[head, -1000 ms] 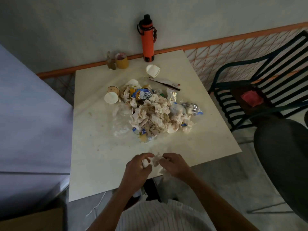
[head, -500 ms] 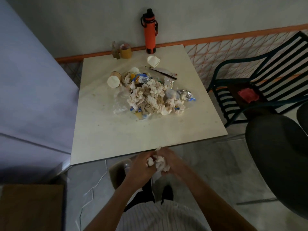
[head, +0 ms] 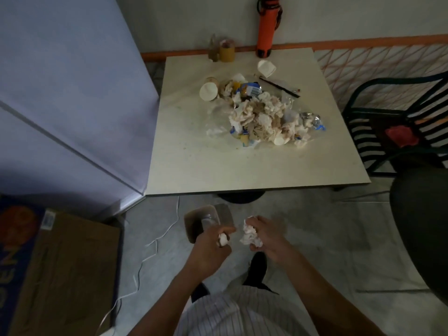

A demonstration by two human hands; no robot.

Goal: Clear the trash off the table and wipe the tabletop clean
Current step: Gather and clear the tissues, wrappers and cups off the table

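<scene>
A heap of crumpled tissues and wrappers (head: 264, 117) lies in the middle of the cream table (head: 194, 166). Paper cups lie on their sides at the heap's left (head: 209, 91) and toward the back (head: 266, 68). My left hand (head: 212, 246) grips a small wad of tissue (head: 223, 238) above the floor, just in front of a brown bin (head: 194, 223). My right hand (head: 265, 236) holds a larger crumpled tissue (head: 249, 234) beside it. Both hands are off the table, well short of its near edge.
An orange bottle (head: 268, 25), a taped roll (head: 227, 52) and a small jar stand at the table's back edge. A dark chair with a red cloth (head: 401, 135) is at the right. A cardboard box (head: 60, 270) and a white cable (head: 155, 248) lie on the floor left.
My hands have pulled back from the table's near edge with the tissues and separated; they now hang over the floor by the brown bin, which has come into view.
</scene>
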